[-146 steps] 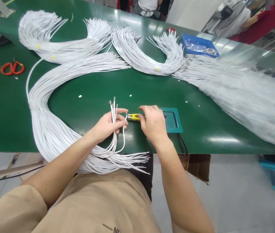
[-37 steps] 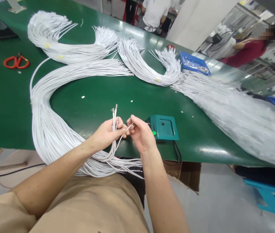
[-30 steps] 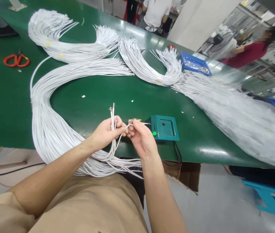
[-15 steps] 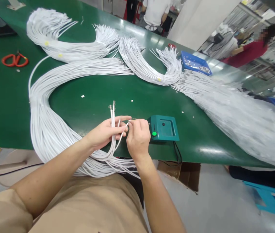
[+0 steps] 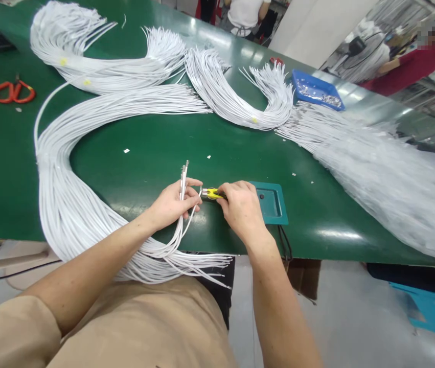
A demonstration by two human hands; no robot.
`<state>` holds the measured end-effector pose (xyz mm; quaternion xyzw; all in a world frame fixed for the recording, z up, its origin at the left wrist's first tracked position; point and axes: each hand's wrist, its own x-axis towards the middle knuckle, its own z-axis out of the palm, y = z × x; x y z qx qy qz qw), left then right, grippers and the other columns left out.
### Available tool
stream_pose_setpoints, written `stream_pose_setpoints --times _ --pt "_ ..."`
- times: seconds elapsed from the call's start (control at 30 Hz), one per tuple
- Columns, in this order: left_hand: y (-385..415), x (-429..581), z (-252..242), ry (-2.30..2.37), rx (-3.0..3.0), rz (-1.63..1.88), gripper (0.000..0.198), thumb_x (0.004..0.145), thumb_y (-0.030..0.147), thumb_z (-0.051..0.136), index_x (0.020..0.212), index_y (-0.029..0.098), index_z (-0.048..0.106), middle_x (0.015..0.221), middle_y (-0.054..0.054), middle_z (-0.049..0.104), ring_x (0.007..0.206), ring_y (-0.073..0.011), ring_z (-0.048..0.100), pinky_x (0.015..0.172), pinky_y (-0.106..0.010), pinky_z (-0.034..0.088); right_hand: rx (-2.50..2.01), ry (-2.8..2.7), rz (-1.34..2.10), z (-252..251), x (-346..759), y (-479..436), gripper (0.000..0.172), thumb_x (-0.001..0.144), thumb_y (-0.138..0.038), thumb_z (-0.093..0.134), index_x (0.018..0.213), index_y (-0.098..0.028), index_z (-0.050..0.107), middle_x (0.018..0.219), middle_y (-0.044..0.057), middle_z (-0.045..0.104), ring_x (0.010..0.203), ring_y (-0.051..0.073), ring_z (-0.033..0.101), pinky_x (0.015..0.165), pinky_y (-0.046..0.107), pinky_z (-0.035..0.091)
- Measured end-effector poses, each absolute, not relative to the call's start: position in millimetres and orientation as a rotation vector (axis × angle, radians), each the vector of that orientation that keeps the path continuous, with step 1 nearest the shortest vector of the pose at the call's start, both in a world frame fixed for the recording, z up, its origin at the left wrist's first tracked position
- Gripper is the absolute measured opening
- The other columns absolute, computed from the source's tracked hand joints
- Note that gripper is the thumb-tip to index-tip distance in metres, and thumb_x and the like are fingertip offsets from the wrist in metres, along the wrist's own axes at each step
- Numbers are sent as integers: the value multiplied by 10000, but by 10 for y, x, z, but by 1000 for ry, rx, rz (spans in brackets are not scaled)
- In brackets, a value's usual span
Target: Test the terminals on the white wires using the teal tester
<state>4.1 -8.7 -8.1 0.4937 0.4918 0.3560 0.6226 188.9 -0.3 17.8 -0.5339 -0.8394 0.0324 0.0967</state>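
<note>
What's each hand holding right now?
Left hand: closed around a small bunch of thin white metal-tipped cables.
Right hand: closed, pinching a small yellow-handled tool at one cable's end.

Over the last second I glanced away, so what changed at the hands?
The right hand shifted right toward the teal box and took hold of the yellow clip. The left hand still grips its handful of white cables; the bundles on the table lie as before.

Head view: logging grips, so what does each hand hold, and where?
Left hand holds a bunch of white cables just below their tips; right hand pinches a yellow tool by its rear end.
</note>
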Motion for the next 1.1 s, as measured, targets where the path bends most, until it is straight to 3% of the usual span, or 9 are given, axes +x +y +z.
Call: stream_pose_setpoints --times 0.2,0.5,0.73,1.03,1.1 --pt "-49 71 -153 1186 1116 827 417 723 265 668 1095 150 517 705 -9 631 605 -152 642 388 -179 428 -1558 -2458 93 142 1903 23 146 810 -89 511 752 -194 594 736 54 643 815 223 471 763 353 329" --pt "-45 101 -239 1316 1225 772 342 723 243 647 1049 207 547 699 -3 655 617 -172 660 407 -203 473 -1576 -2462 41 141 1885 31 176 815 -78 484 734 -198 583 653 39 603 752 213 437 792 360 335" --pt "-25 75 -267 1284 1191 763 354 697 230 668 1034 204 560 674 0 655 588 -163 654 402 -193 453 -1564 -2169 128 228 1840 -142 131 886 -187 483 940 -192 602 952 68 671 924 234 502 876 391 352" --pt "-42 -19 -163 1222 1172 803 528 681 238 691 1178 152 536 704 7 635 550 -127 590 452 -208 466 -1407 -2222 306 11 1471 -639 191 930 -213 424 903 -179 610 847 63 653 817 200 512 756 344 351" --pt "-59 -46 -117 1208 1181 783 467 705 263 688 1141 140 576 702 7 626 514 -99 549 476 -208 459 -1363 -2281 323 -40 1410 -712 204 930 -199 406 883 -177 603 831 60 643 788 196 497 724 336 346"
